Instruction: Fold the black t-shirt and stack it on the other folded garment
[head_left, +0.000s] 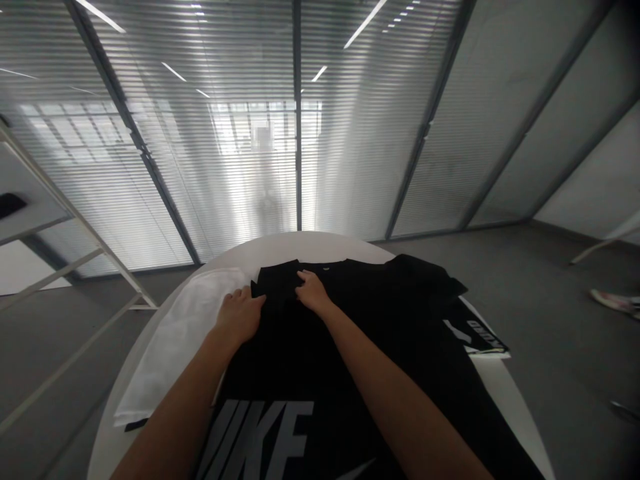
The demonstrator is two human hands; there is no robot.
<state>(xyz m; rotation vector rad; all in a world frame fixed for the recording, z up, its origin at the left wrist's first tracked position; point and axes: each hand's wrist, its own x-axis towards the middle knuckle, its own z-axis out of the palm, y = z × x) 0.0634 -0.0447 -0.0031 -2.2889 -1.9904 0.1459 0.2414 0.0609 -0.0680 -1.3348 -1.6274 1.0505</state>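
A black T-shirt (380, 320) with large grey lettering lies spread over a round white table (310, 243). My left hand (240, 313) rests on its left sleeve edge, fingers curled onto the cloth. My right hand (311, 291) pinches the black fabric near the collar area at the far side. Under the shirt's left side lies a white garment (175, 347).
Another dark garment with white lettering (475, 333) lies at the table's right edge. A white metal rack (65, 260) stands at the left. Glass walls with blinds run behind. A person's shoe (615, 303) shows on the grey floor at the right.
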